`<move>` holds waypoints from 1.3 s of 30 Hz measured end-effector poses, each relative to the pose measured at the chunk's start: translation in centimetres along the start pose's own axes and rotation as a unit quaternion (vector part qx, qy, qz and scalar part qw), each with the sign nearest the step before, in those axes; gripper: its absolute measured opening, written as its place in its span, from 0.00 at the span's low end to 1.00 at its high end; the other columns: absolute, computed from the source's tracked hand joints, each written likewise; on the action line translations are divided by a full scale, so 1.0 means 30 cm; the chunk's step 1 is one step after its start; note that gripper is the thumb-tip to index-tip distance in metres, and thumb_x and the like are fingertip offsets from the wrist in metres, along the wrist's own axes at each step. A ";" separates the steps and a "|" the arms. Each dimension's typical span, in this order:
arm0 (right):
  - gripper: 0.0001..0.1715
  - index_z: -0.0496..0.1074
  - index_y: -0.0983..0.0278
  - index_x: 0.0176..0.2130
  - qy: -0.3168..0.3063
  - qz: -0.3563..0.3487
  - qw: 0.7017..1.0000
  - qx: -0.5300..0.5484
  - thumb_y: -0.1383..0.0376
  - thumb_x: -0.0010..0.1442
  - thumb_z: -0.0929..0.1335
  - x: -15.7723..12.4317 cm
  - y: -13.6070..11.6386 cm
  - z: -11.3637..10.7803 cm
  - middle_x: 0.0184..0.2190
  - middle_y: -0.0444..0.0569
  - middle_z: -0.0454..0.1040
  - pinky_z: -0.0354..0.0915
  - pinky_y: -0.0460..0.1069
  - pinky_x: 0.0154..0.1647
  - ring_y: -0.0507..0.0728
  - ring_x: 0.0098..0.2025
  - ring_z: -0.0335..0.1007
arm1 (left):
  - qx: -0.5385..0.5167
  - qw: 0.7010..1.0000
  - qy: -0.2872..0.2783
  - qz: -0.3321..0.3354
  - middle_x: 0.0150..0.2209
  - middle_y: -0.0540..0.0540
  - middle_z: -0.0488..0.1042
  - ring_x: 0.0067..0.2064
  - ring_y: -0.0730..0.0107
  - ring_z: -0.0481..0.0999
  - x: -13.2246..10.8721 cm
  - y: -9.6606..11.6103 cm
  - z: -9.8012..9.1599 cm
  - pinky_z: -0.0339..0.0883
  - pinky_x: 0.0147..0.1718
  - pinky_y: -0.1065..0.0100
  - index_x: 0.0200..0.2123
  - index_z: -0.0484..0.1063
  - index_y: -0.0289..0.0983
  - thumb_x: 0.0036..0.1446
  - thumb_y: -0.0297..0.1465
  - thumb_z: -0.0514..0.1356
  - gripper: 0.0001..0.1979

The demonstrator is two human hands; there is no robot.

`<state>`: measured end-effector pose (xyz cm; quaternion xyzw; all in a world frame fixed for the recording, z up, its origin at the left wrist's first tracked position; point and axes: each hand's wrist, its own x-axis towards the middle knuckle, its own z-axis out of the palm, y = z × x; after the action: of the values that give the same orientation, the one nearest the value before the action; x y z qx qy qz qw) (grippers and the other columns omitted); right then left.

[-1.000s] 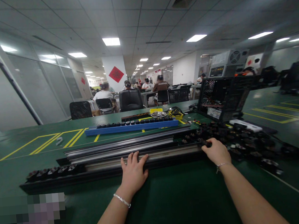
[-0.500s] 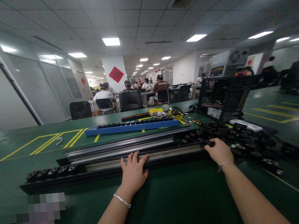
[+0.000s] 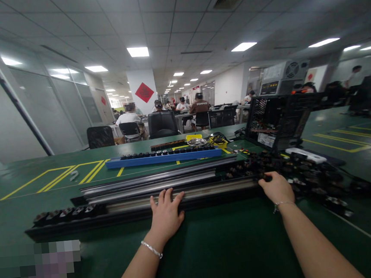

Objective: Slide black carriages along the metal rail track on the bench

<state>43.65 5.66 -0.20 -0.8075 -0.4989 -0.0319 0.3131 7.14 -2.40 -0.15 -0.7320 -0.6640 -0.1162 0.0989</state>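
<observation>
My left hand [image 3: 166,214] rests with spread fingers on the middle of a long black rail [image 3: 206,192] with a metallic channel. Several small black parts [image 3: 70,213] sit in a row at the rail's left end. At its right end is my right hand [image 3: 278,188], its fingers bent together on something I cannot make out, beside a heap of small black parts [image 3: 319,179]. Two more metallic rails [image 3: 157,185] lie just behind. Farther back stands a blue tray [image 3: 161,159] holding a row of small black parts.
An open black computer case [image 3: 275,120] stands at the back right, with a silver box [image 3: 284,77] on top. A yellow object [image 3: 193,137], a round clear dish [image 3: 197,142] and cables lie behind the blue tray. People sit at desks beyond black chairs [image 3: 162,124].
My right hand has shifted slightly to the right, toward the heap of black parts. My left hand has stayed where it was on the rail.
</observation>
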 end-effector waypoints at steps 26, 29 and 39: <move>0.26 0.70 0.65 0.47 0.026 0.066 0.996 0.051 0.58 0.50 0.63 0.047 0.064 0.030 0.39 0.57 0.74 0.64 0.54 0.38 0.62 0.37 0.70 | -0.004 1.000 0.006 0.005 0.62 0.45 0.56 0.63 0.51 0.51 0.000 -0.009 0.009 0.38 0.56 0.37 0.58 0.56 0.57 0.52 0.39 0.56 0.28; 0.26 0.70 0.66 0.47 0.029 0.072 0.995 0.061 0.59 0.50 0.63 0.053 0.067 0.030 0.38 0.57 0.74 0.64 0.54 0.40 0.63 0.38 0.70 | -0.008 1.000 0.008 0.006 0.62 0.44 0.56 0.63 0.50 0.51 0.002 -0.012 0.014 0.38 0.56 0.36 0.57 0.57 0.57 0.52 0.39 0.56 0.28; 0.30 0.69 0.66 0.51 0.117 0.113 0.984 0.071 0.62 0.50 0.61 0.067 0.143 -0.004 0.43 0.62 0.71 0.65 0.60 0.40 0.69 0.44 0.68 | -0.001 1.000 0.005 0.003 0.62 0.44 0.56 0.63 0.50 0.50 0.003 -0.010 0.011 0.38 0.56 0.36 0.58 0.56 0.57 0.52 0.40 0.56 0.28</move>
<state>48.23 5.87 -1.38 -0.8254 -0.3649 -0.0551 0.4273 6.87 -2.19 -0.45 -0.7334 -0.6614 -0.1199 0.1016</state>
